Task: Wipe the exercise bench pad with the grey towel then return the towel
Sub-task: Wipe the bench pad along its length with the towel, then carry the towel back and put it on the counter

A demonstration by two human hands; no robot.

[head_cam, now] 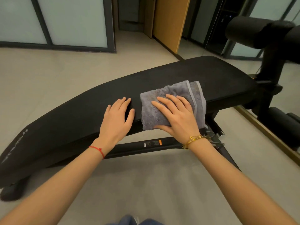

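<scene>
A long black exercise bench pad (84, 108) runs from lower left to upper right across the view. A folded grey towel (178, 91) lies on the pad's near side, right of its middle, and hangs a little over the near edge. My right hand (177, 114) lies flat on the towel with straight fingers, its thumb along the towel's lower edge. My left hand (118, 116) rests flat on the bare pad just left of the towel, fingers straight, holding nothing.
The bench's black frame bar (152, 144) and metal adjuster (217, 137) sit under the pad. Black foam rollers (248, 28) rise on a post at the far right. A mirror wall edge (266, 132) runs along the right. A wooden door (170, 21) and glass panels stand behind.
</scene>
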